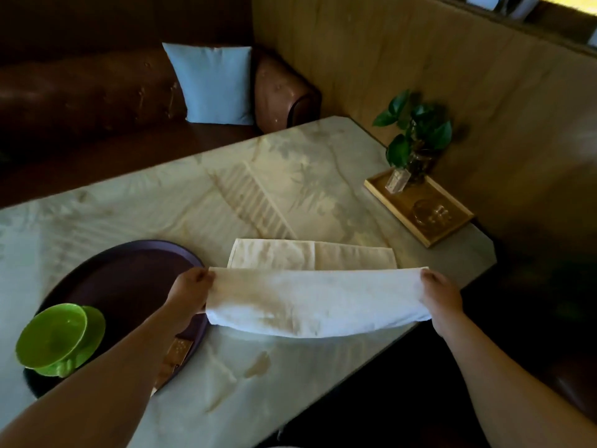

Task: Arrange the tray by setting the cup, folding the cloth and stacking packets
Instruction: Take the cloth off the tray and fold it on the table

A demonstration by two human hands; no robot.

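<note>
A white cloth (316, 299) lies on the pale table, its near half lifted and folded over towards the far half. My left hand (190, 291) pinches the cloth's left corner; my right hand (441, 294) pinches its right corner. To the left sits a dark round tray (129, 270). A green cup (51, 334) on a green saucer (95, 331) stands at the tray's near left. Brown packets (174, 354) lie on the tray's near right edge, partly hidden under my left forearm.
A wooden tray (400, 208) at the table's far right corner holds a potted plant (416, 137), a small clear holder and a glass. A brown sofa with a light blue cushion (213, 82) stands behind the table. A wooden wall runs along the right.
</note>
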